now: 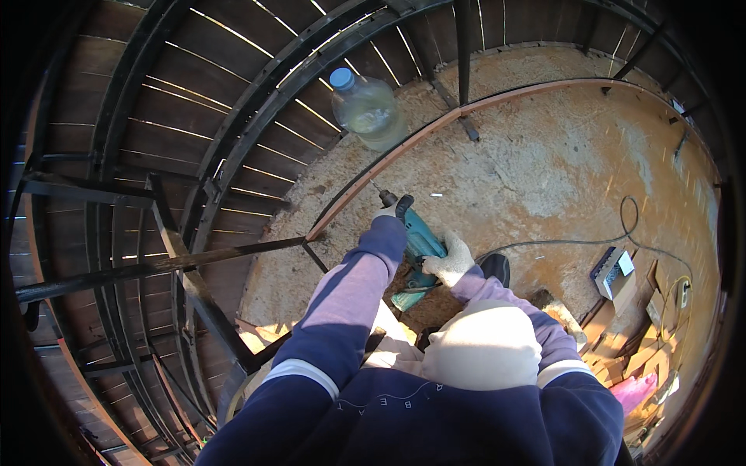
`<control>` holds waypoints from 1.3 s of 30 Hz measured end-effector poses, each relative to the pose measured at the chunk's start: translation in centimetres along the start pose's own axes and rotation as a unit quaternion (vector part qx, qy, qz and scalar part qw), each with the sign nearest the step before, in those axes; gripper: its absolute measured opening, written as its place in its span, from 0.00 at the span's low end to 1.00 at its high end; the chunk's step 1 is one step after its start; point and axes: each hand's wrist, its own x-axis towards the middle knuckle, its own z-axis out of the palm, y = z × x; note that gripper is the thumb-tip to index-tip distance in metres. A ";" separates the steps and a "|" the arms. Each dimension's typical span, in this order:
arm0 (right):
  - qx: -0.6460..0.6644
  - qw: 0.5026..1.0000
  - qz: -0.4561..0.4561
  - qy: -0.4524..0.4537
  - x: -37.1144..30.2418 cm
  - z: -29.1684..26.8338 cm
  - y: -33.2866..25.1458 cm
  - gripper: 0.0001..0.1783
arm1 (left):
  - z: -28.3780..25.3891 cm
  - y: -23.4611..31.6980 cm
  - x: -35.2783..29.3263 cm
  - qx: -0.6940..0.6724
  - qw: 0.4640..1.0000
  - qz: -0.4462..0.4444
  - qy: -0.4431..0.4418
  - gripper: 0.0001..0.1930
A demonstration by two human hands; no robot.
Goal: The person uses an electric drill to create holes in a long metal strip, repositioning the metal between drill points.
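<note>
A teal power drill (pixel 420 239) is held low over a chipboard floor (pixel 544 163), its bit pointing up-left toward a thin curved wooden strip (pixel 404 144). My right hand (pixel 452 260), in a white glove, grips the drill's handle. My left hand (pixel 385 211), also gloved and mostly hidden by its purple sleeve, is clamped on the front of the drill body just behind the chuck. The bit's tip sits close to the strip; whether it touches cannot be told.
A clear plastic bottle (pixel 369 110) with a blue cap stands beyond the strip. Dark curved metal bars (pixel 233 132) over wooden slats fill the left. A cable (pixel 575 242), a small box (pixel 613 272), cardboard scraps (pixel 645 357) and a pink bag (pixel 634 391) lie right.
</note>
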 end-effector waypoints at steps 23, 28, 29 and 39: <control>0.454 0.861 -0.019 -0.229 0.0 4.0 7.4 0.33 | 0.0 -0.6 1.3 -0.055 0.998 0.009 -0.005 0.23; 0.424 0.875 -0.032 -0.232 0.1 4.6 6.9 0.33 | -4.5 1.4 4.8 0.211 0.976 0.019 -0.039 0.27; 0.415 0.881 -0.034 -0.224 0.2 4.2 7.0 0.33 | -5.9 2.6 5.5 0.322 0.945 0.018 -0.050 0.28; 0.259 0.939 -0.016 -0.225 0.3 2.4 2.6 0.33 | -10.9 5.3 8.1 0.555 0.819 0.147 0.023 0.27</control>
